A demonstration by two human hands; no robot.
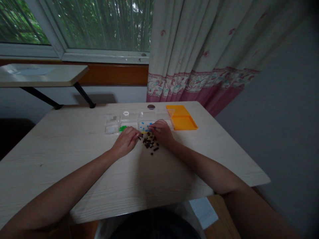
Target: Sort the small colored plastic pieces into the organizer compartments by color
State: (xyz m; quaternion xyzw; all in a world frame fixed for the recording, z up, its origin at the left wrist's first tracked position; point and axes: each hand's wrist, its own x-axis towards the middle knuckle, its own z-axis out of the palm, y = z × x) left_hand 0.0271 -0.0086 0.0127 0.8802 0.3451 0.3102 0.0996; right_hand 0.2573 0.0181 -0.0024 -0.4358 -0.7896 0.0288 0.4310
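Observation:
My left hand (126,142) rests at the left edge of a pile of small black pieces (149,142), thumb and fingers pinched together. What its fingertips hold, if anything, is too small to make out. Over the near side of a clear plastic compartment with small blue pieces (142,126) is my right hand (163,133). Its fingers are also closed in a pinch, and I cannot tell what is in them. Small green pieces (123,128) lie in the compartment just beyond my left hand. A few yellow bits show between the hands.
Clear lidded boxes (112,128) stand in a row behind the hands. An orange open case (184,122) lies to the right. A round dark spot (151,107) is at the table's (99,179) back edge. A raised shelf (45,74) stands at back left, a curtain (189,49) behind.

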